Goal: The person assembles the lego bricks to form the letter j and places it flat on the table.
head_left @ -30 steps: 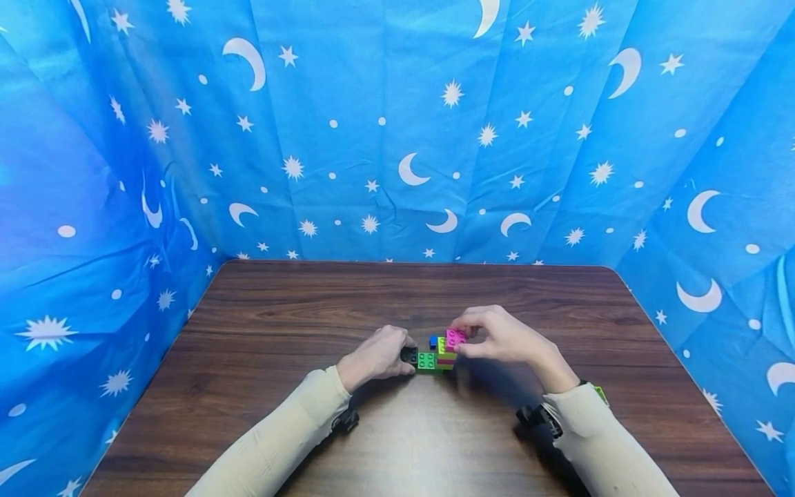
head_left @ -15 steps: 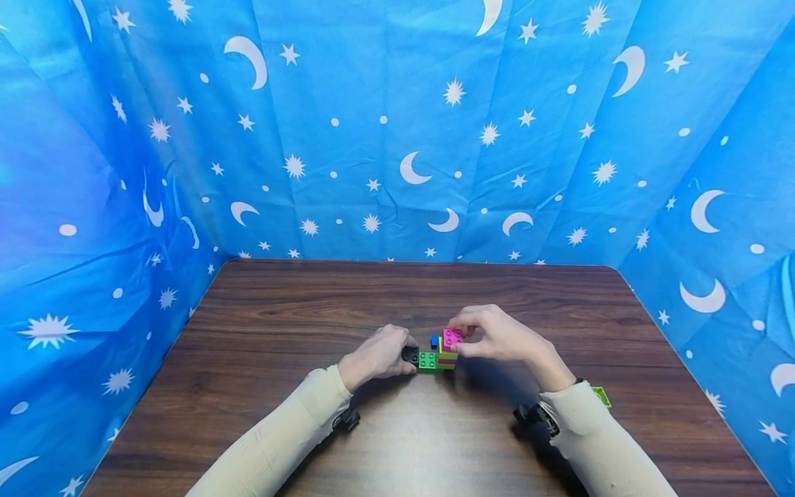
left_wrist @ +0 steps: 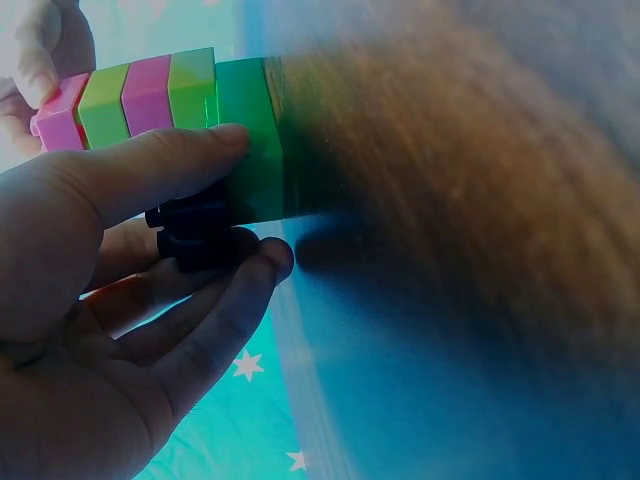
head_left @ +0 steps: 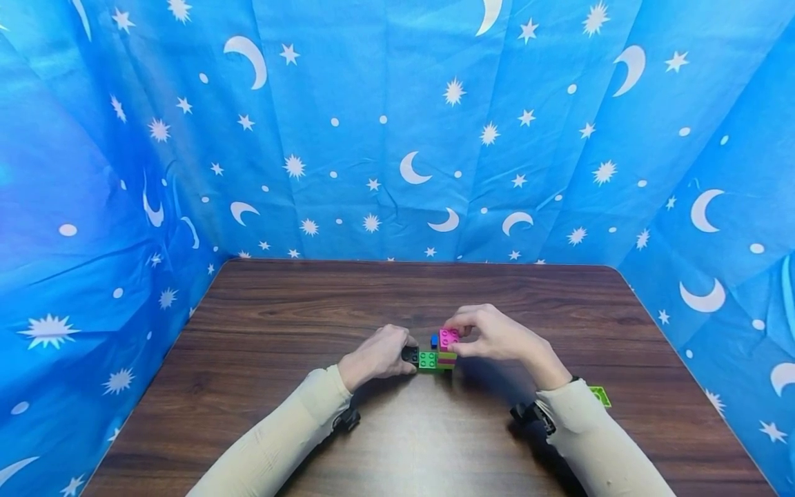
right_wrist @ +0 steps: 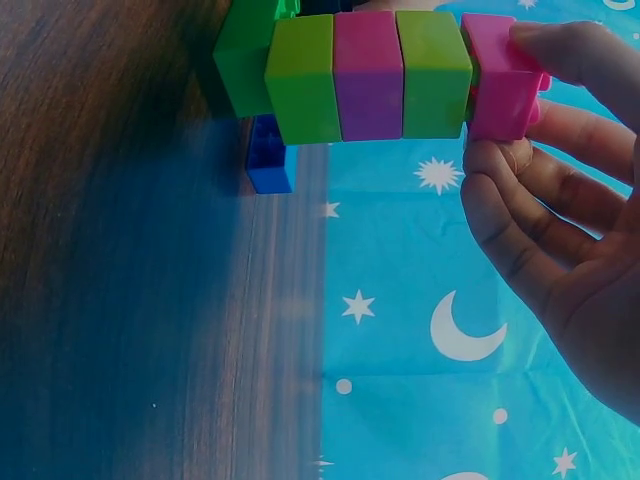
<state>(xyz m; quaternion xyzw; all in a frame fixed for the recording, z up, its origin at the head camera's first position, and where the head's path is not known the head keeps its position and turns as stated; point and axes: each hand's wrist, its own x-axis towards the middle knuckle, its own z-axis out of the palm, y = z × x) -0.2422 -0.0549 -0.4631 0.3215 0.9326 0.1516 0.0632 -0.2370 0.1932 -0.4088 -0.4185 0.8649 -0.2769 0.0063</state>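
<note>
Starry curtain (head_left: 360, 90) borders far edge of the surface (head_left: 279, 304); left hand (head_left: 377, 351) pinches black brick (head_left: 411, 354); right hand (head_left: 497, 335) pinches top pink brick (right_wrist: 498, 90), seemingly not yet fully seated on stacked tower (right_wrist: 368, 75).

Bright pink brick (head_left: 448, 339): studs up, at top of upright tower (right_wrist: 368, 75), narrow gap showing under it. Tower: upper lime brick (right_wrist: 435, 75), duller pink brick (right_wrist: 369, 90), lower lime brick (right_wrist: 302, 80), pressed together, sides smooth. Green brick (head_left: 427, 359): at foot of tower, four studs visible. Black brick (head_left: 410, 355): next to green studs, partly hidden.
</note>
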